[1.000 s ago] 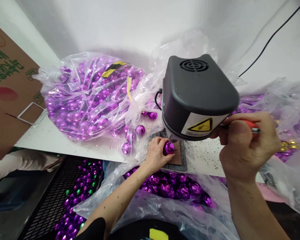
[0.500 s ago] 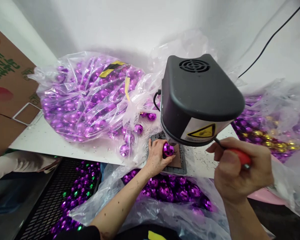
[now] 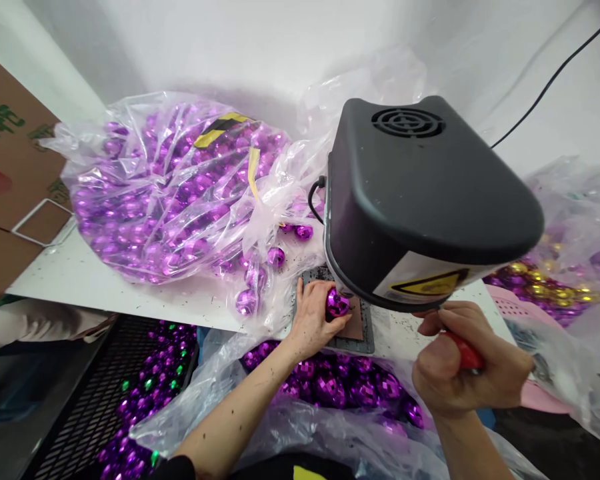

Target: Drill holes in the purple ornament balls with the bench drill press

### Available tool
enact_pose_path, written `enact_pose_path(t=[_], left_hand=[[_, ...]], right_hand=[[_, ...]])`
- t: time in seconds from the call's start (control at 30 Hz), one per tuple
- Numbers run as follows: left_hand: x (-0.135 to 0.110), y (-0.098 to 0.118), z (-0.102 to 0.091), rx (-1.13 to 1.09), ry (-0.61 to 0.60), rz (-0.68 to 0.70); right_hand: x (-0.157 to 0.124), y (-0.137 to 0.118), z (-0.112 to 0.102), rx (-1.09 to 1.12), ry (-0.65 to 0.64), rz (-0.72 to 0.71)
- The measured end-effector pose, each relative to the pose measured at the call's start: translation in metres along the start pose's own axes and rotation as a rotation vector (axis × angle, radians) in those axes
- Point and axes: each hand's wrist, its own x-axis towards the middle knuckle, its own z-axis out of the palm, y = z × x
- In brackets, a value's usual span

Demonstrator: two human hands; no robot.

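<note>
My left hand grips a shiny purple faceted ball over a brown pad on a dark grey base plate. Above the ball looms a black press machine with a round vent and a yellow warning label; its head hides where the ball meets it. Fingers wrapped, my right hand holds the red lever handle at the machine's front right. Below the table edge, an open clear bag holds several more purple balls.
A big plastic bag full of purple balls lies on the left of the white table. A cardboard box, a black crate, a pink basket and a bag with gold and purple balls stand around. Another person's sleeve shows at left.
The red lever handle and my right hand have come down and slightly left, and the machine's head looks larger and lower. My left hand keeps its grip on the ball.
</note>
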Motion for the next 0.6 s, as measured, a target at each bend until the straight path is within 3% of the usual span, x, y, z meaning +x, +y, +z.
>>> enact_pose_path(t=[0.6], left_hand=[[0.001, 0.005, -0.002, 0.01, -0.006, -0.033]], right_hand=[[-0.022, 0.013, -0.003, -0.066, -0.07, -0.008]])
